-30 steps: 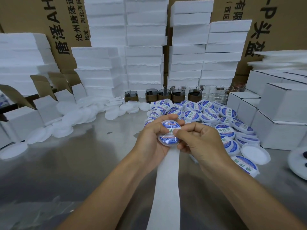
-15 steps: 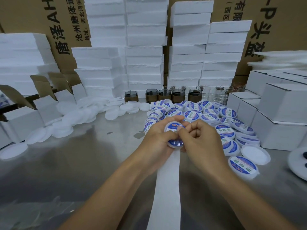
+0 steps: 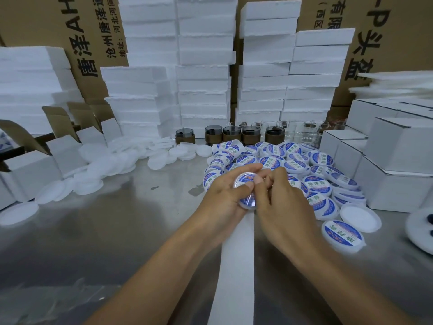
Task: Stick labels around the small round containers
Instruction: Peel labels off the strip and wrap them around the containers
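Small round container [image 3: 244, 184] sits up off the table between your two hands, tilted so its blue-and-white printed face turns toward you. Your left hand [image 3: 221, 195] wraps it from the left: the fingers curl over the far rim and the thumb lies across the near face. Your right hand [image 3: 287, 202] closes on it from the right, with the thumb tip pressed on the face just beside your left thumb and the other fingers curled at the edge. Both hands grip this one container. Blur there hides whether a loose label is caught under your fingertips.

Below your hands, running back toward you between your forearms, a white paper strip [image 3: 236, 266] lies flat on the metal table [image 3: 117, 226]; its far end disappears under your hands.

Beyond your knuckles and spreading to the right of your right hand is a heap of labelled containers [image 3: 295, 164], overlapping one another. A single labelled container [image 3: 343, 235] lies apart, to the right of your right wrist, and just past it is a plain white lid [image 3: 360, 218].

Well to the left of your left hand is a scatter of white lids [image 3: 93, 170], and further left are open white boxes [image 3: 30, 170]. Far beyond your hands stands a row of dark jars [image 3: 234, 136], with clear glass jars [image 3: 307, 133] to their right. Behind them rise stacked foam blocks [image 3: 203, 73] and printed cardboard cartons [image 3: 93, 36]. Closed white cartons [image 3: 398, 156] stand to the right of the heap.
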Motion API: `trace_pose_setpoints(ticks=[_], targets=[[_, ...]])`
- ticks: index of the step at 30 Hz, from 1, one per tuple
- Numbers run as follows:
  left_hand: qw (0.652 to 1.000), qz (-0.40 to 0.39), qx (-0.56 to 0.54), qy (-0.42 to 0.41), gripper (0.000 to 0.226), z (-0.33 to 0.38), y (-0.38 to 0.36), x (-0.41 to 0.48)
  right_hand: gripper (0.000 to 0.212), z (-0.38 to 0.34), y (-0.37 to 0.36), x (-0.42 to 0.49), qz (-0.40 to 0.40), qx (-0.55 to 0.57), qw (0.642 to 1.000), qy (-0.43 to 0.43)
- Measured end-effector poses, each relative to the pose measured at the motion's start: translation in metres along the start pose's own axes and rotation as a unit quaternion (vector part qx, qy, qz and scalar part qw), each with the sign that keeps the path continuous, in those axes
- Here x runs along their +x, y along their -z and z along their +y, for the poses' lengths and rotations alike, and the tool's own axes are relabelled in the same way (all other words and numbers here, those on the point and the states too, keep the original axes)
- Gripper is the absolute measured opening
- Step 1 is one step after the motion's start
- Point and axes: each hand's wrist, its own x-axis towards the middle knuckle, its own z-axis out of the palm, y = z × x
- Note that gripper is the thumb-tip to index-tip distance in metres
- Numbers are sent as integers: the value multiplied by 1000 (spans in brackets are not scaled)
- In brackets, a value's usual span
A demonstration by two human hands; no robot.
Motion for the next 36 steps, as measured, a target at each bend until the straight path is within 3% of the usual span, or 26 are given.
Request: trace_pose_setpoints(ticks=[4,6,10,13,17,24,28,32,36], targets=[[999,0,-32,-13,30,3,3,1,40,1,4,2,-6,-13,999,-41],[999,9,-46,-19,25,3,4,2,45,1,4,5,-17,74,992,-97],[999,23,-41,-16,19,3,7,3,30,-2,6,11,-90,338,918,-185],[998,23,-59,-24,20,6,9,3,27,0,7,13,-128,409,883,-192],[996,26,-73,-42,21,8,11,5,16,-1,7,10,-158,399,892,-144],[997,23,-58,-37,25,6,13,7,14,-5,14,10,-110,375,914,-108],[998,1,-48,-30,25,6,14,7,10,-6,12,8,-87,393,909,-112],[997,18,66,-41,33,2,15,6,12,-3,10,10,-48,400,906,-128],[987,48,145,-54,28,-1,16,5,14,-1,10,11,-1,399,906,-145]])
